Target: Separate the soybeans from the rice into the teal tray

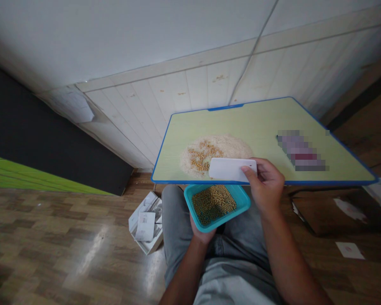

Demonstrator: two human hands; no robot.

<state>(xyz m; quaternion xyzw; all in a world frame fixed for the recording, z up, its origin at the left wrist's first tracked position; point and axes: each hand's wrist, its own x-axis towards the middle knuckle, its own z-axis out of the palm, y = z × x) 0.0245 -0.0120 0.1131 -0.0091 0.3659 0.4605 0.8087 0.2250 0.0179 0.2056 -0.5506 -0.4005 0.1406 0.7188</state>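
Observation:
My left hand [203,234] holds a teal plastic basket [243,205] from below, just under the near edge of the table. Round tan beans [214,202] cover the bottom of the basket. Between the thumb and fingers of my right hand [266,182] is a flat white scraper-like piece [227,168], held over the tabletop near its front edge. Just past it lies a spread of pale grains [233,145], with loose yellow-brown beans [195,159] on its left part. The fingers of my left hand are mostly hidden beneath the basket.
The yellow-green table [263,118] has a blue rim and stands against the wall. A blurred-out flat object [300,150] lies on its right side. On the floor are an open white box [149,228] at left, a brown cardboard box [324,212] and a paper slip [349,250] at right.

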